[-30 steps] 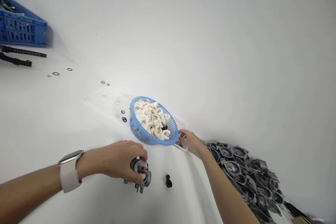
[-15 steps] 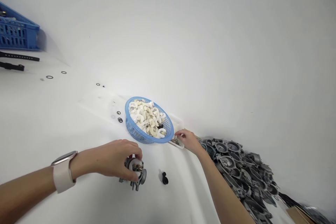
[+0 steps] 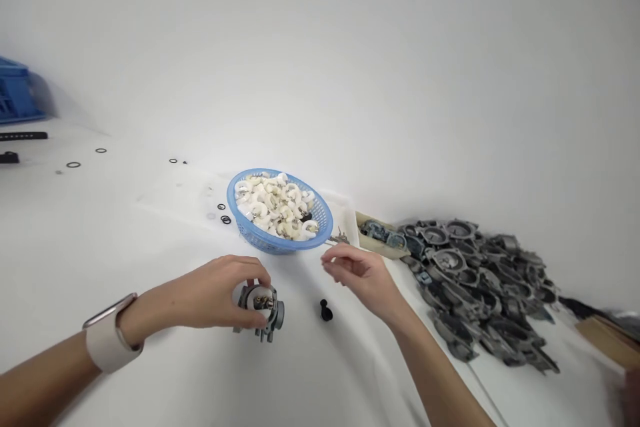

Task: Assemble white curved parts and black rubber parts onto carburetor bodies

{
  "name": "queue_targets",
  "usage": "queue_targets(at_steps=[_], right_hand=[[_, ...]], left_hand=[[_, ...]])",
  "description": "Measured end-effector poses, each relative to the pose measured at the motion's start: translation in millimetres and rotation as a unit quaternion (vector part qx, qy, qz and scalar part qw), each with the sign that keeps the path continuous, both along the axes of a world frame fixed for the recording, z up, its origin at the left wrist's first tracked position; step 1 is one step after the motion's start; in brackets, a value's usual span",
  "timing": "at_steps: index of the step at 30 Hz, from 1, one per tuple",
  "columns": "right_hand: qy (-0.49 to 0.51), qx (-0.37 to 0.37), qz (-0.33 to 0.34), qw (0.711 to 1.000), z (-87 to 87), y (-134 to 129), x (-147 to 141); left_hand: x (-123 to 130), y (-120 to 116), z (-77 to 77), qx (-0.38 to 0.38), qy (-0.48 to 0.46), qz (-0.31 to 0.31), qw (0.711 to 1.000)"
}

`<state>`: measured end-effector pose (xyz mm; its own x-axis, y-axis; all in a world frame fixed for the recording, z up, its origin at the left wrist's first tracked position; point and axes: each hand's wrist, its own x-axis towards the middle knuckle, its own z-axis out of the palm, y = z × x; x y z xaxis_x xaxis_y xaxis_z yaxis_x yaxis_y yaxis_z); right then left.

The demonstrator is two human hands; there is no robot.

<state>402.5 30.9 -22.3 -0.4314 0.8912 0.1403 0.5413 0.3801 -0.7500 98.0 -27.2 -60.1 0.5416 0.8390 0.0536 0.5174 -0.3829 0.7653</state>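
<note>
My left hand is closed around a grey metal carburetor body, fingers on its far side and thumb on its near side. White plastic and small brass parts show in the open top. My right hand is in the air just in front of a white tray of thin metal pins. Its thumb and forefinger are pinched together; whatever is between them is too small to make out. Below that hand lies a small black cap-like part. A blue round basket of white plastic floats stands beyond both hands.
Many grey carburetor castings are heaped on the right, beside a shallow box of metal parts. Black rubber rings lie left of the basket. At far left are a blue crate and black straps.
My right hand has drawn back from the pin tray toward me, fingertips pinched. My left hand still holds the carburetor body. The view has shifted, bringing more of the castings into sight.
</note>
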Motion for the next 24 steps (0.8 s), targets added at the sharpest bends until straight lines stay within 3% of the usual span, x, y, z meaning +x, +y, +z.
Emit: queue_targets(at_steps=[3, 7, 12, 24], right_hand=[[0.054, -0.059, 0.01, 0.997, -14.0, -27, -31], [0.119, -0.103, -0.014, 0.987, -34.1, -40, -54], [0.197, -0.135, -0.036, 0.97, -51.2, -42, -66], [0.247, -0.204, -0.013, 0.947, -48.3, -48, -69]], left_hand=[[2, -1, 0.8, -0.028, -0.022, -0.01, 0.999], [5, -2, 3.0, -0.071, -0.026, -0.016, 0.997], [8, -2, 3.8, 0.0, -0.005, -0.016, 1.0], [6, -2, -1.5, 0.0, 0.019, -0.031, 0.999]])
